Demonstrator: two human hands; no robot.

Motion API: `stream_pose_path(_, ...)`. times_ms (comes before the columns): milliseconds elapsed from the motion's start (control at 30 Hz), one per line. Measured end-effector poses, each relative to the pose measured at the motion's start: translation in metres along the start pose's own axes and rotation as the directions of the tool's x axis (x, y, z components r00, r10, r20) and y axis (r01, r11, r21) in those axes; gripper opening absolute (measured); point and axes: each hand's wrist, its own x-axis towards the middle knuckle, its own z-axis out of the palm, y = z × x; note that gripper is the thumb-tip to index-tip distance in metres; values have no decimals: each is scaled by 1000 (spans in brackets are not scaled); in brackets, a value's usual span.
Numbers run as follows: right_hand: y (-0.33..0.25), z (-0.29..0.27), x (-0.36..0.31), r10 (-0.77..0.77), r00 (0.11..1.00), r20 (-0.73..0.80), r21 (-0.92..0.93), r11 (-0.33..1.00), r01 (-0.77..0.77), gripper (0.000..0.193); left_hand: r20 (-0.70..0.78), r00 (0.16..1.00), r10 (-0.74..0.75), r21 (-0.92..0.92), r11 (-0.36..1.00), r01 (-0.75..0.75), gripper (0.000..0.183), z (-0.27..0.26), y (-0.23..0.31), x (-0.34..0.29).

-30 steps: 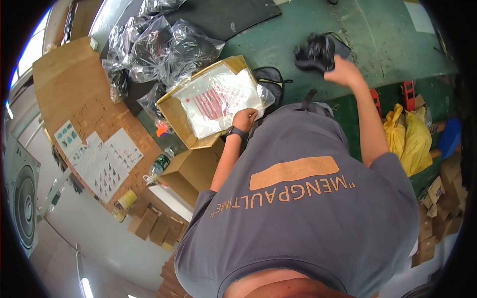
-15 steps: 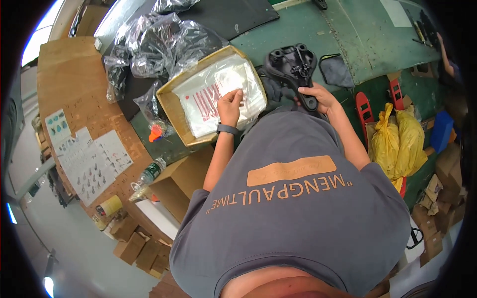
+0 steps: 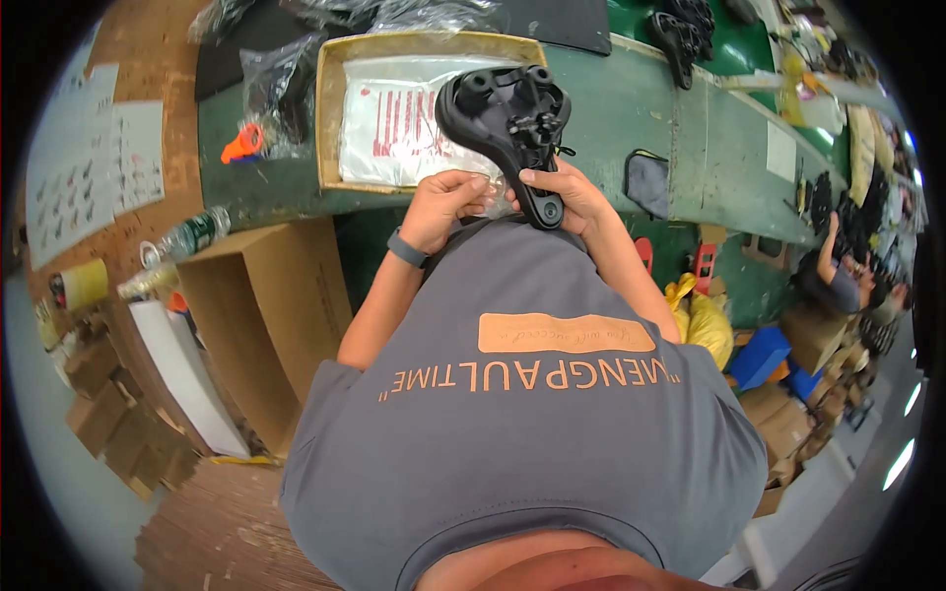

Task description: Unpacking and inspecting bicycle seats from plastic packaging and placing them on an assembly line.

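Observation:
In my right hand [image 3: 570,197] is a black bicycle saddle [image 3: 512,123], its underside turned up, with the fingers closed round the narrow nose. The wide end points away from me, over the box. Close beside the nose, my left hand [image 3: 445,205] pinches a crumpled clear plastic bag [image 3: 499,201], whose far part is hidden behind the saddle. Under the wide end stands a shallow cardboard box [image 3: 332,118] holding a stack of flat clear bags [image 3: 394,118] with red print.
Wrapped black items [image 3: 281,94] and an orange-red piece [image 3: 242,145] lie left of the box. A grey pad [image 3: 646,177] rests on the green bench [image 3: 724,187] to the right. Other saddles [image 3: 678,44] lie farther off. An open carton [image 3: 261,315] and a bottle [image 3: 192,236] are at left.
My left hand has come off the bag stack toward me, now pinching a clear bag. The right hand has brought the saddle left to meet it. The whole view has turned.

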Motion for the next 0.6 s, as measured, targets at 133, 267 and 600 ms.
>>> stream_pose_path(133, 7, 15, -2, -44, 994, 104, 33, 999, 41, 48, -13, 958, 287, -622, 748, -232, 21, -63, 9, -21)
stream_pose_path(267, 4, 38, -10, -87, 982, 166, -91, 991, 103, 59, -217, 963, 162, -681, 681, -269, 18, -108, 76, -64)
stream_pose_path(600, 34, 96, 13, -343, 939, 25, -984, 156, 83, 120, 44, 715, 698, 498, 605, -621, 19, -10, 108, -90)
